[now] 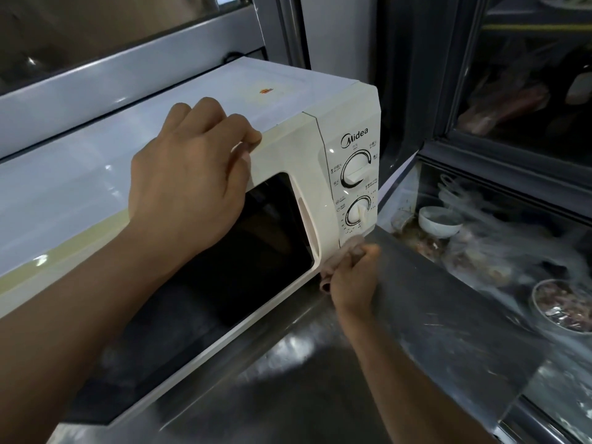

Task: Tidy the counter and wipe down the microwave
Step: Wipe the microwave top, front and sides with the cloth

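Observation:
A cream microwave (288, 100) with a dark door window and two dials stands on a steel counter (288, 379). My left hand (189, 177) rests on the top front edge of its door, fingers curled over the edge and gripping it. My right hand (352, 280) is closed around a small pinkish cloth (339, 254), pressing it against the bottom corner of the control panel, just below the lower dial (358, 214).
To the right a glass-topped display case (480, 219) holds a white bowl (440, 221), plastic-wrapped food and a metal bowl (560, 306). A window frame (128, 68) runs behind the microwave. The case's dark rim lies close beside my right hand.

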